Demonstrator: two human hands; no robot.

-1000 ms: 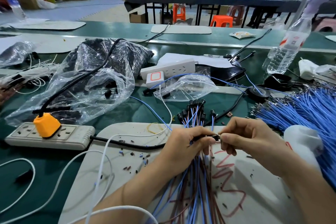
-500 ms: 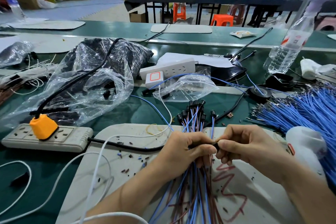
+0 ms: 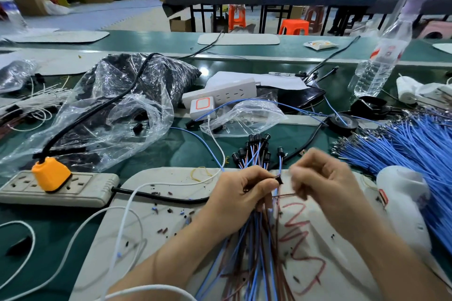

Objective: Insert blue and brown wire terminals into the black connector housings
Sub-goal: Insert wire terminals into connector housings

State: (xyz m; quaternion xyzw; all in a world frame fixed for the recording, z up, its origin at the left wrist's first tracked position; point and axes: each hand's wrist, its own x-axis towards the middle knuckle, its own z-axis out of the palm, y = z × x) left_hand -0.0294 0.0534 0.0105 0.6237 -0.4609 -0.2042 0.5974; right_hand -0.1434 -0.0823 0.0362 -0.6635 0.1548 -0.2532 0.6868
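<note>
The left hand (image 3: 241, 193) is curled round a bundle of blue and brown wires (image 3: 254, 239) and pinches 1 black connector housing (image 3: 279, 180) at its fingertips, above the white mat (image 3: 171, 215). The right hand (image 3: 325, 183) is just beside the housing, blurred, fingers bent. A brown wire (image 3: 283, 195) runs toward it, but I cannot tell whether it is gripped. Finished housings (image 3: 256, 144) fan out beyond the bundle, and loose blue wires (image 3: 403, 151) lie to the right.

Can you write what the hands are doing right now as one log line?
left hand: grips wire bundle, black connector at fingertips | right hand: blurred, beside brown wire, grip unclear
</note>
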